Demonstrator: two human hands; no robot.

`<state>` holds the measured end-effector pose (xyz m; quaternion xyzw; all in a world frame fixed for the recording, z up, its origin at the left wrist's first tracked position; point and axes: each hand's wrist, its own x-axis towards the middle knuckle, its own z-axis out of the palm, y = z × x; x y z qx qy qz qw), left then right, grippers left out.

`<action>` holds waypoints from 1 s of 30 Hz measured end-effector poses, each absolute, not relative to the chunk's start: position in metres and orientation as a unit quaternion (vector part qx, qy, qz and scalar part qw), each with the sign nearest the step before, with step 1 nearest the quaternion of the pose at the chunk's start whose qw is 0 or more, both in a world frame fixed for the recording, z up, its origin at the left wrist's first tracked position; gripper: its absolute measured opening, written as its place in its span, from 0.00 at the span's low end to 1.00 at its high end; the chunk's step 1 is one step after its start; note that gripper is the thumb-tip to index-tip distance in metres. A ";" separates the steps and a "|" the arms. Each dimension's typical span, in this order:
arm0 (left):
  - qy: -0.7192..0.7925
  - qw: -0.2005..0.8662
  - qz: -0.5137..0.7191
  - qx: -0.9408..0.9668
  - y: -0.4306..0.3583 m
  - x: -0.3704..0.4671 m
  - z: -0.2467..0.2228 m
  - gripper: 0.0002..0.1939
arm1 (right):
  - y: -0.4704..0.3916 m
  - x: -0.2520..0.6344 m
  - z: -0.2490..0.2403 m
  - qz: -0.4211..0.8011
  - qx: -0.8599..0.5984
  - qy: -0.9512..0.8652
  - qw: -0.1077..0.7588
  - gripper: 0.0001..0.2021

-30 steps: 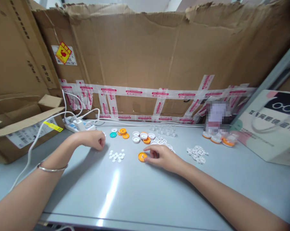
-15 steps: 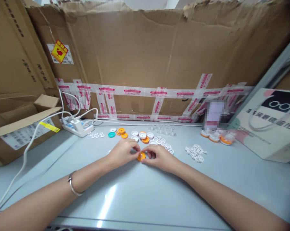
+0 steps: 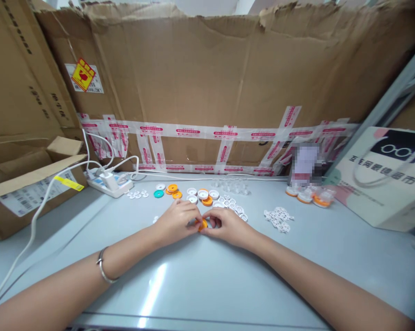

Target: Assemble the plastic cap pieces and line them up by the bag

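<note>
An orange disc (image 3: 202,225) sits between my two hands near the middle of the table. My right hand (image 3: 228,224) grips its right edge between thumb and fingers. At the disc's left side, my left hand (image 3: 179,220) has its fingers pinched together over the rim; whether they hold a smaller part is hidden. Just beyond my hands lie white rings (image 3: 192,199), an orange ring (image 3: 207,201) and several small white wheels (image 3: 240,210). Farther left are a teal disc (image 3: 158,194) and some orange discs (image 3: 173,188).
Clear parts (image 3: 231,185) stand at the back. White flat pieces (image 3: 279,218) lie to the right, below orange-based clear assemblies (image 3: 321,198). A paper bag (image 3: 383,184) is far right; a power strip (image 3: 111,186) and open carton (image 3: 31,184) are left.
My left hand's fingers have shifted over the orange disc and cover more of it. My right hand stays at its right edge. The camera view has moved slightly.
</note>
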<state>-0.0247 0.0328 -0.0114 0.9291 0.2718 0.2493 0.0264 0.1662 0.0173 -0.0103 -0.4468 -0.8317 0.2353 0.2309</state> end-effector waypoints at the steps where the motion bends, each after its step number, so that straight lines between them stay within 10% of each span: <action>1: 0.257 0.002 0.246 0.934 0.033 -0.025 -0.012 0.04 | 0.017 0.166 -0.010 0.235 -0.447 -0.832 0.231 0.12; 12: 0.150 -0.161 0.206 0.954 0.033 -0.035 -0.008 0.10 | 0.018 0.164 -0.013 0.226 -0.448 -0.831 0.240 0.11; 30: 0.210 0.021 0.205 0.956 0.038 -0.047 -0.011 0.12 | 0.020 0.167 -0.021 0.234 -0.429 -0.802 0.345 0.12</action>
